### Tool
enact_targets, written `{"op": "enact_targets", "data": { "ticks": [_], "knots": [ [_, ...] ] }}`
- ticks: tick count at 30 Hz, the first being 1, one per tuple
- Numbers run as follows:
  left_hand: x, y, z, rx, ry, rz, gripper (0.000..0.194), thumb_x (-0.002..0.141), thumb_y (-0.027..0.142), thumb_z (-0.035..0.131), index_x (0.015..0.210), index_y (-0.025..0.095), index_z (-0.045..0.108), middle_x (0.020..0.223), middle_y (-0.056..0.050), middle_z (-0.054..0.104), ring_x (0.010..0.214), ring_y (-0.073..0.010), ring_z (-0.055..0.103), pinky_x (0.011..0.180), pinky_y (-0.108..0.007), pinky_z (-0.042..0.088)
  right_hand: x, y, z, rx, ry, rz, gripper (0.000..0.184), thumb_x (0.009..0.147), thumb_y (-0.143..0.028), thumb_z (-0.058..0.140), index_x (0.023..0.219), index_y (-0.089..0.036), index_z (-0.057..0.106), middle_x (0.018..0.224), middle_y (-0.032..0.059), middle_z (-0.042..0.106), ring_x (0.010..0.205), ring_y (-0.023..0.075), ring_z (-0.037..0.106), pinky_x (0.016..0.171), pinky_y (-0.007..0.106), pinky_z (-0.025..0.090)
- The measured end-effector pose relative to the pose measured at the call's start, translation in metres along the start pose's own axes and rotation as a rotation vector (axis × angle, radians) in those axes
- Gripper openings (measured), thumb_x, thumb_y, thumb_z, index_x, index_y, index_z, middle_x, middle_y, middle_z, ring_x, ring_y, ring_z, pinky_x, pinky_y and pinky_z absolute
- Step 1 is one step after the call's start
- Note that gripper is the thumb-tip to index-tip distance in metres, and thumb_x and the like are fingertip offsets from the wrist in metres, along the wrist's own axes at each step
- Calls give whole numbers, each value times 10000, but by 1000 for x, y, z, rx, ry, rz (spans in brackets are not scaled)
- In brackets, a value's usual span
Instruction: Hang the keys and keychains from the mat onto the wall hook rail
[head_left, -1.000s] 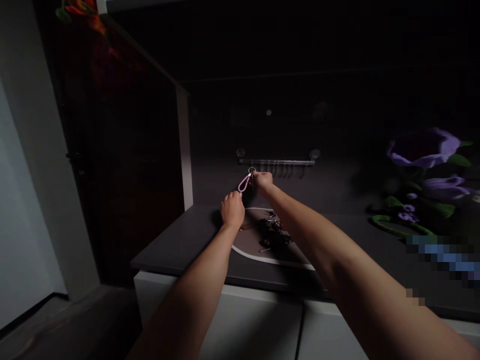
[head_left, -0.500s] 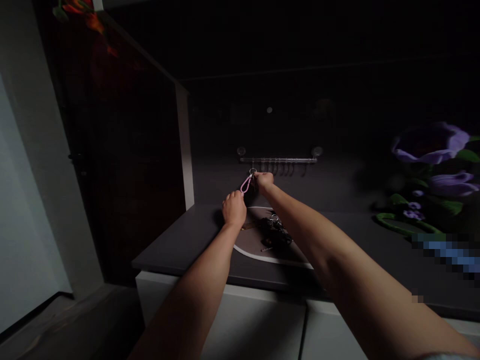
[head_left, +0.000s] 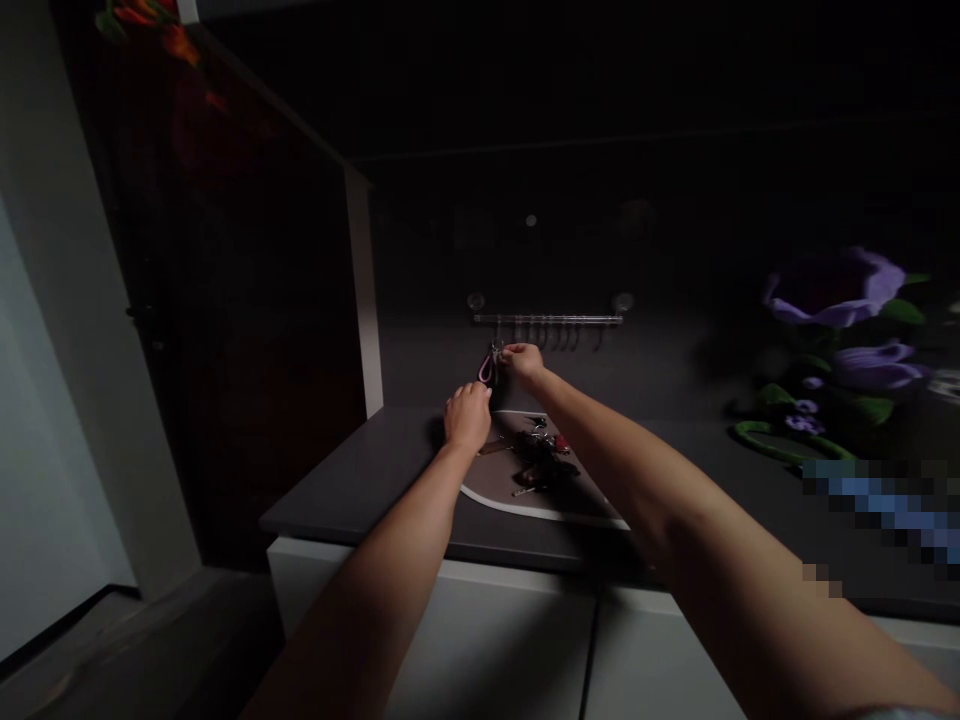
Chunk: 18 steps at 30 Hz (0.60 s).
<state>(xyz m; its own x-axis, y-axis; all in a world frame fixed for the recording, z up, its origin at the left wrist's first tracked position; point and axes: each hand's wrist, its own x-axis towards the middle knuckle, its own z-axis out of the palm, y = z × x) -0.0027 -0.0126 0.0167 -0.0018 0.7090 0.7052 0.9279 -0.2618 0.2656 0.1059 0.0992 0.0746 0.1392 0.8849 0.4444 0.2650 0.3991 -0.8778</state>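
Note:
A keychain point(head_left: 485, 368) with a pink loop strap and a metal ring is at the left end of a clear hook rail point(head_left: 547, 320) on the dark back wall. My right hand point(head_left: 525, 362) pinches it near the ring, just under the leftmost hook. Whether the ring is on that hook I cannot tell. Lower and to the left, my left hand point(head_left: 468, 415) has its fingers curled at the strap's bottom end; its fingertips are partly hidden. Beneath both hands, a dark pile of keys point(head_left: 544, 460) lies on a pale-rimmed mat point(head_left: 517, 510).
The mat is on a dark countertop point(head_left: 337, 480) above white cabinet fronts point(head_left: 487, 630). Purple artificial flowers point(head_left: 836, 290) stand at the right. A side panel point(head_left: 364, 290) borders the niche at left, with a dark door point(head_left: 247, 350) beyond. Orange flowers point(head_left: 180, 45) hang at upper left.
The keychain's ring and strap have turned and now look darker and narrower. My right hand has shifted slightly left in view along with the scene. My left hand keeps nearly the same place.

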Motion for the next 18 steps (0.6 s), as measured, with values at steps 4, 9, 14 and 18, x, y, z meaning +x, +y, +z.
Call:
{"op": "enact_targets", "data": {
  "ticks": [4,9,14,18],
  "knots": [
    [-2,3,3,-89,-100,164,226,885,271,363,927,198,573,953,-52,614,930,-163,531,806,-277,393,-15,-6,-10,-7,-8,13,223,647,-213,645,842,-106,638,605,9,606,528,70,510,570,189,436],
    [-6,5,7,-123,-229,314,215,846,291,446,984,209,589,968,-43,622,945,-159,530,824,-271,403,-47,-13,-25,91,-96,45,145,668,-124,598,805,-99,639,599,-5,590,495,49,461,529,168,403],
    [-11,6,5,-86,-354,395,214,809,310,501,954,206,619,970,-56,642,949,-180,549,847,-293,408,-80,-1,-46,71,-110,-11,131,688,-123,577,802,-110,639,678,6,627,566,60,498,589,176,417],
    [-14,5,4,-91,-426,417,242,787,358,524,970,241,630,998,-36,652,976,-184,560,872,-298,399,-103,15,-69,-129,-98,-87,133,718,-149,565,815,-126,652,791,39,667,676,96,561,687,218,437]
  ]
}}
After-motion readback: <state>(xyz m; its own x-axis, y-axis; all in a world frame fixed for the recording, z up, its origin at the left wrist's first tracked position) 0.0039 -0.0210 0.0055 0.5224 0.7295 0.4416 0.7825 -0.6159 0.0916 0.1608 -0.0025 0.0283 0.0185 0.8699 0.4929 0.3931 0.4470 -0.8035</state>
